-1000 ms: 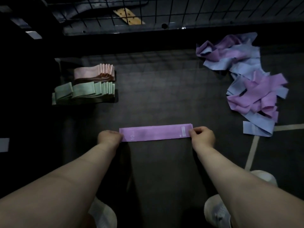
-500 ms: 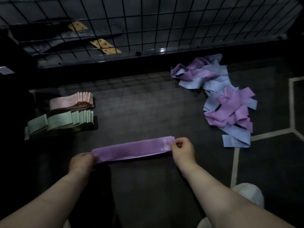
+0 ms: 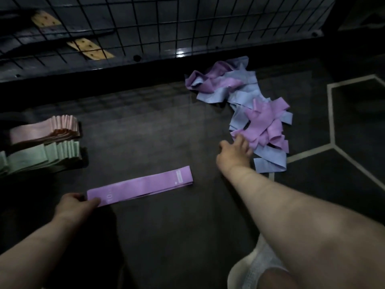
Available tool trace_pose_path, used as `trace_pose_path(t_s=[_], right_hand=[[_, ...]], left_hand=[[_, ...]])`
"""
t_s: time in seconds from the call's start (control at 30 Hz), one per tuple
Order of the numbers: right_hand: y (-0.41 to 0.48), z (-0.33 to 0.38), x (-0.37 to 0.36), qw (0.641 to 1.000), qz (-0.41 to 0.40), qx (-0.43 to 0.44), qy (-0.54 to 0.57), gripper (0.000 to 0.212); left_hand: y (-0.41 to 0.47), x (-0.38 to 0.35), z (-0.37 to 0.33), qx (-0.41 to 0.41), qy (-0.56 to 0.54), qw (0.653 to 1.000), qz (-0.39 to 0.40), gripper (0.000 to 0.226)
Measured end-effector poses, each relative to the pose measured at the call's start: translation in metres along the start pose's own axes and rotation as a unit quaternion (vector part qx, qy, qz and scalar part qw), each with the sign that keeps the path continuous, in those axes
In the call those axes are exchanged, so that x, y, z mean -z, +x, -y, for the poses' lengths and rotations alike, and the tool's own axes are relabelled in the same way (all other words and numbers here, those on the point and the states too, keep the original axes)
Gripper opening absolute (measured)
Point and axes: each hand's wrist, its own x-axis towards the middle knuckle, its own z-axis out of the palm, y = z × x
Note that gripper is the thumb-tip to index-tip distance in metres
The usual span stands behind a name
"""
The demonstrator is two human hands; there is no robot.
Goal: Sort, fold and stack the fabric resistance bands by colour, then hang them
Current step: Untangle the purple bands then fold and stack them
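Close by, a white shoe (image 3: 250,272) sits on the dark floor mat (image 3: 156,132). The left hand (image 3: 73,205) pinches the near left end of a flat purple band (image 3: 141,185), thumb on top. The band lies on the mat. Its long side runs left to right, and the right end with the pale label is tipped a bit farther away.

The right hand (image 3: 235,151) is off the band, stretched out to the messy pile of purple and blue bands (image 3: 260,113). Its fingers touch the pile's near edge, but I cannot tell if they hold anything.

On the left edge sit a folded green stack (image 3: 41,157) and a pink stack (image 3: 45,130) just behind it. Wide bare mat lies between the stacks and the pile. A wire grid (image 3: 166,24) closes the far side.
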Motion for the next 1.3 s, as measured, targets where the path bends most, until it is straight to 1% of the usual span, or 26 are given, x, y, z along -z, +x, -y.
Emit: trace_pose_path(t_s=[0.07, 0.1, 0.17, 0.2, 0.23, 0.3, 0.33, 0.37, 0.4, 0.43, 0.5, 0.57, 0.6, 0.63, 0.67, 0.7, 0.73, 0.8, 0.83, 0.93, 1.0, 1.07, 1.13, 1.2, 1.27, 1.3], right_hand=[[0.02, -0.019, 0.019, 0.989, 0.091, 0.004, -0.117, 0.052], [0.027, -0.027, 0.023, 0.981, 0.131, -0.008, -0.146, 0.057], [0.029, -0.037, 0.03, 0.971, 0.182, -0.026, -0.151, 0.061], [0.026, -0.04, 0.033, 0.974, 0.186, -0.06, -0.114, 0.059], [0.027, -0.043, 0.034, 0.98, 0.167, -0.071, -0.088, 0.055], [0.022, -0.045, 0.041, 0.991, 0.096, -0.035, -0.089, 0.043], [0.021, -0.045, 0.048, 0.997, 0.028, -0.04, -0.066, 0.036], [0.024, -0.047, 0.054, 0.998, -0.043, -0.046, -0.009, 0.028], [0.023, -0.049, 0.062, 0.992, -0.106, -0.046, 0.059, 0.023], [0.025, -0.051, 0.069, 0.98, -0.159, -0.049, 0.111, 0.021], [0.021, -0.052, 0.09, 0.946, -0.204, -0.057, 0.244, 0.015], [0.011, -0.048, 0.119, 0.89, -0.238, -0.046, 0.386, 0.009], [0.008, -0.048, 0.133, 0.858, -0.268, -0.038, 0.437, 0.014], [0.001, -0.046, 0.15, 0.835, -0.288, -0.026, 0.468, 0.018], [-0.005, -0.044, 0.165, 0.825, -0.297, -0.009, 0.481, 0.021], [-0.011, -0.043, 0.179, 0.83, -0.286, 0.01, 0.479, 0.025], [-0.016, -0.041, 0.191, 0.847, -0.257, 0.033, 0.464, 0.027], [-0.034, -0.034, 0.217, 0.884, -0.175, 0.068, 0.429, 0.03], [-0.047, -0.028, 0.229, 0.89, -0.134, 0.085, 0.427, 0.033], [-0.098, -0.007, 0.263, 0.875, -0.01, 0.135, 0.465, 0.039], [-0.137, 0.005, 0.282, 0.871, 0.048, 0.178, 0.456, 0.04], [-0.176, 0.013, 0.299, 0.85, 0.085, 0.224, 0.468, 0.039], [-0.213, 0.018, 0.316, 0.822, 0.107, 0.265, 0.492, 0.039], [-0.247, 0.019, 0.33, 0.79, 0.13, 0.299, 0.519, 0.042], [-0.276, 0.021, 0.34, 0.751, 0.164, 0.32, 0.554, 0.042], [-0.29, 0.022, 0.344, 0.741, 0.175, 0.329, 0.559, 0.042]], left_hand=[[0.015, -0.001, 0.013, 0.01, 0.035, 0.999, -0.034, 0.062], [0.008, 0.001, 0.007, 0.017, 0.046, 0.997, -0.053, 0.065], [-0.016, 0.007, -0.012, 0.019, 0.05, 0.994, -0.099, 0.063], [-0.021, 0.01, -0.018, 0.011, 0.049, 0.992, -0.113, 0.062], [-0.024, 0.011, -0.021, -0.002, 0.056, 0.992, -0.116, 0.061], [-0.028, 0.016, -0.028, -0.028, 0.073, 0.99, -0.115, 0.059], [-0.03, 0.019, -0.031, -0.043, 0.075, 0.989, -0.118, 0.057], [-0.033, 0.022, -0.036, -0.059, 0.074, 0.988, -0.121, 0.055], [-0.036, 0.025, -0.041, -0.077, 0.073, 0.987, -0.124, 0.054], [-0.04, 0.027, -0.045, -0.089, 0.072, 0.986, -0.124, 0.053], [-0.05, 0.029, -0.054, -0.102, 0.052, 0.986, -0.119, 0.051], [-0.064, 0.029, -0.068, -0.106, 0.021, 0.987, -0.117, 0.049], [-0.069, 0.028, -0.075, -0.116, 0.008, 0.986, -0.116, 0.048], [-0.078, 0.03, -0.084, -0.135, -0.006, 0.984, -0.113, 0.046], [-0.086, 0.031, -0.093, -0.159, -0.02, 0.981, -0.106, 0.044], [-0.096, 0.034, -0.103, -0.184, -0.037, 0.977, -0.098, 0.041], [-0.107, 0.037, -0.114, -0.208, -0.053, 0.973, -0.089, 0.038], [-0.129, 0.045, -0.137, -0.248, -0.083, 0.963, -0.058, 0.031], [-0.141, 0.05, -0.148, -0.268, -0.099, 0.958, -0.03, 0.027], [-0.191, 0.069, -0.18, -0.343, -0.116, 0.93, 0.06, 0.022], [-0.229, 0.085, -0.2, -0.406, -0.114, 0.902, 0.096, 0.027], [-0.267, 0.106, -0.212, -0.443, -0.132, 0.877, 0.131, 0.032], [-0.295, 0.127, -0.217, -0.452, -0.172, 0.855, 0.187, 0.034], [-0.321, 0.149, -0.212, -0.435, -0.199, 0.848, 0.229, 0.028], [-0.341, 0.167, -0.204, -0.411, -0.214, 0.85, 0.25, 0.023], [-0.35, 0.176, -0.198, -0.401, -0.223, 0.852, 0.253, 0.022]])
